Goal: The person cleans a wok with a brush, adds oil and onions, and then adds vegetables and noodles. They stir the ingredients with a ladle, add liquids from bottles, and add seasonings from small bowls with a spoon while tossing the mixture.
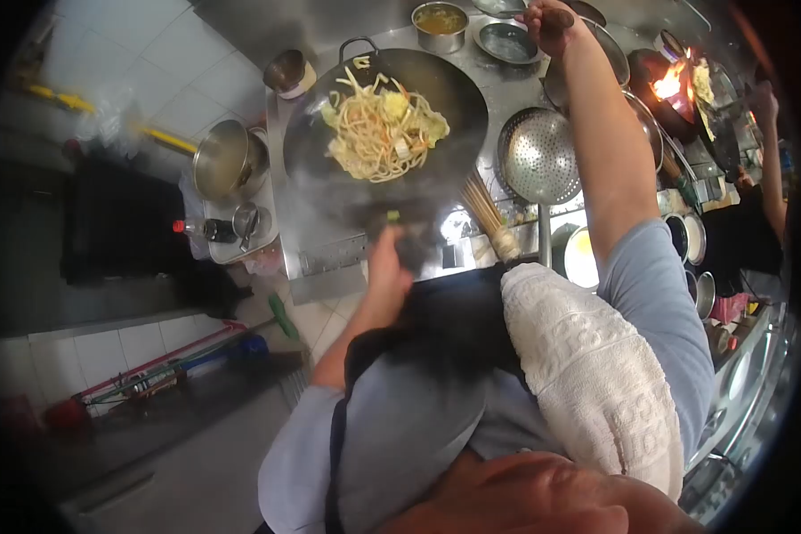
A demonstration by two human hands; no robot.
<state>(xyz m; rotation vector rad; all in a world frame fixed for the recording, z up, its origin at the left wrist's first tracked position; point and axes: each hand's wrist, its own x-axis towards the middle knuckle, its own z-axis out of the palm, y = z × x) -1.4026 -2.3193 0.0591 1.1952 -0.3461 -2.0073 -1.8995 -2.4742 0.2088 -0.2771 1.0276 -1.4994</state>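
Observation:
My left hand (388, 272) is closed at the near rim of a large black wok (311, 156), round what looks like its handle; a dark blur hides the exact grip. In the wok sits a heap of noodles (378, 133) with cabbage and carrot strips. My right arm stretches far forward, and my right hand (547, 20) is closed round the brown-ended handle of a ladle (505, 12). The ladle's head reaches towards a metal bowl at the top edge, partly cut off. Below that arm lies a perforated metal strainer (540, 156).
A bamboo brush (489, 214) stands right of the wok. Behind are a pot of yellowish liquid (440, 25) and a metal dish (508, 42). Steel bowls (227, 160) and bottles (214, 229) stand left. Flames (670, 82) rise at the right, beside another person's arm (768, 133).

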